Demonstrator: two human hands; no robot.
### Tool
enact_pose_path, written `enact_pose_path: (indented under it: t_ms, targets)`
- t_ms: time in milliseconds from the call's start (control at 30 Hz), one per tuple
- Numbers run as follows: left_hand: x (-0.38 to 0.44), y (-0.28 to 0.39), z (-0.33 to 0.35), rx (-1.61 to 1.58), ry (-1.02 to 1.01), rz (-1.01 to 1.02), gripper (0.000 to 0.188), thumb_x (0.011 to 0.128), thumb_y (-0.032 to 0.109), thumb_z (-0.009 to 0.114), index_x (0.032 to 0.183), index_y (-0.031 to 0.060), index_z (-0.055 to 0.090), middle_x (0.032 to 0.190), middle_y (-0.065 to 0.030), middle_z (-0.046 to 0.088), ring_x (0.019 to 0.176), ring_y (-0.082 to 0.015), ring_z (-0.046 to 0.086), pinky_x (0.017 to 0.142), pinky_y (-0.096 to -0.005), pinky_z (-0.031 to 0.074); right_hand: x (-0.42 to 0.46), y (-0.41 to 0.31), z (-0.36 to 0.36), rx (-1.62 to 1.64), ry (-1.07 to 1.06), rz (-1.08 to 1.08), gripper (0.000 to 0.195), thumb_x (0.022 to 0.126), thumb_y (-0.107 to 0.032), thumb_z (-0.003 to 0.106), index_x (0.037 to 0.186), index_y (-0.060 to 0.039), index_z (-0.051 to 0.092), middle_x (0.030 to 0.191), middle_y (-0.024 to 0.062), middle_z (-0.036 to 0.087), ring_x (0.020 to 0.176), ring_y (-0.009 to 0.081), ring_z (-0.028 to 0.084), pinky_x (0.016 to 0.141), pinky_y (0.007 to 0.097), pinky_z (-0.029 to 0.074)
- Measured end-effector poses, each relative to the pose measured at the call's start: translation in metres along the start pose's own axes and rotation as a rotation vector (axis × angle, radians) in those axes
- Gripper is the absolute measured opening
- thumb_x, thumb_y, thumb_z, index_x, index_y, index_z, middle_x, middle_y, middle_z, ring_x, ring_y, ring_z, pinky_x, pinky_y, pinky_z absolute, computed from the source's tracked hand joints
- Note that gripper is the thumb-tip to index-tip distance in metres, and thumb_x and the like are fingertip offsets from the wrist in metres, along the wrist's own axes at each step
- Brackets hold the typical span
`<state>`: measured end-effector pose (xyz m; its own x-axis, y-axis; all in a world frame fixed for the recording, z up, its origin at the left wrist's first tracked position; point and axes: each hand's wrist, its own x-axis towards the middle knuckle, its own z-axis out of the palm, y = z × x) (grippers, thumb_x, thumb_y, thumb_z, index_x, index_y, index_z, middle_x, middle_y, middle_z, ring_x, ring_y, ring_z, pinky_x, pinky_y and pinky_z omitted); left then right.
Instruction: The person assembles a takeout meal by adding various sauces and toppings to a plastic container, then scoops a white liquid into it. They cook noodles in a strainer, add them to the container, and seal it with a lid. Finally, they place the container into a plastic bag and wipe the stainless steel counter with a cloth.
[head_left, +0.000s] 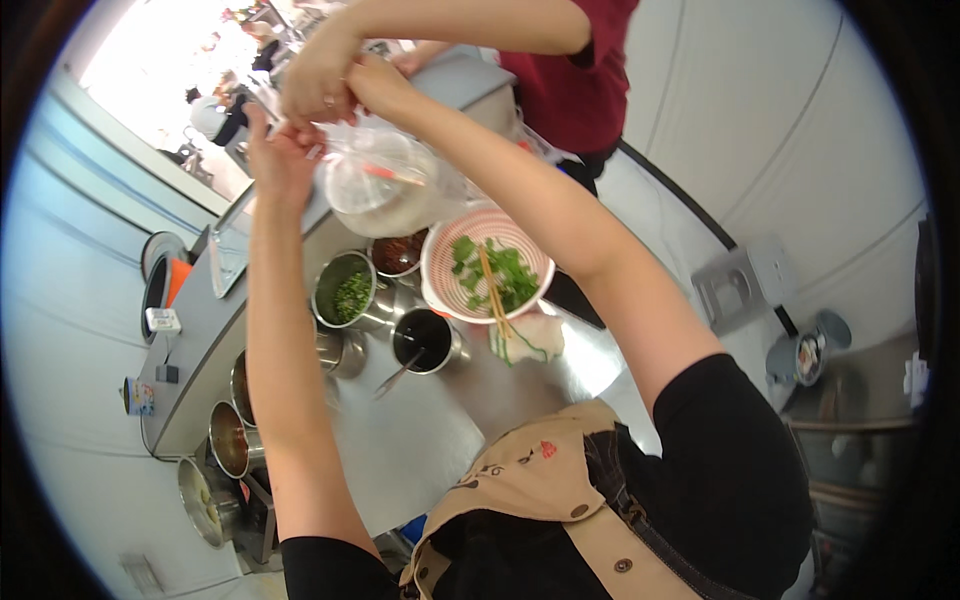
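A clear plastic bag (382, 184) with a round, pale container inside hangs over the far side of the counter. A slim red-and-white item shows through it. My left hand (283, 161) is at the bag's gathered top, its curled fingers pinching the plastic and its thumb raised. Reaching across from the right, my right hand (379, 84) is above the bag; its fingers are partly hidden behind another person's hand (319, 75), which wears a ring. Below the bag sits a pink-and-white colander (439, 259) of leafy greens (510, 277), with wooden chopsticks (491, 289) lying across it.
Steel pots hold chopped green herbs (352, 296), a reddish-brown mix (401, 253) and dark liquid with a spoon (421, 337). A folded cloth (529, 339) lies on the steel counter (420, 442). More pots (229, 439) stand at left. A person in a red shirt (562, 97) stands opposite.
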<state>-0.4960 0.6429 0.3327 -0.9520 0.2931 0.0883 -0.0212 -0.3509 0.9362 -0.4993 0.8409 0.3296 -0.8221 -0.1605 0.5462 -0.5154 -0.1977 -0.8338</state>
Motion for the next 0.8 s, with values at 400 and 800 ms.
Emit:
enact_pose_path:
  t_ms: [400,800]
  targets:
    - [0.054,-0.044,0.061,0.151,0.187,0.313,0.072,0.1,0.065,0.031,0.139,0.0077,0.048,0.121,-0.0065,0.061,0.105,-0.021,0.056,0.095,-0.0425,0.04,0.028,0.077,-0.079,0.127,-0.125,-0.066,0.026,0.095,-0.01,0.048,0.108,0.0022,0.067,0.106,0.0129,0.071,0.097,0.0215,0.068,0.084,0.035,0.058]
    - [-0.128,-0.089,0.094,0.889,0.21,0.756,0.028,0.092,0.015,0.056,0.116,0.0025,0.06,0.11,-0.0145,0.063,0.102,-0.0252,0.062,0.089,-0.0368,0.047,-0.238,0.081,-0.206,-0.53,0.135,0.335,0.03,0.094,-0.032,0.062,0.101,-0.0047,0.072,0.077,0.0062,0.071,0.076,0.0162,0.069,0.075,0.0289,0.053]
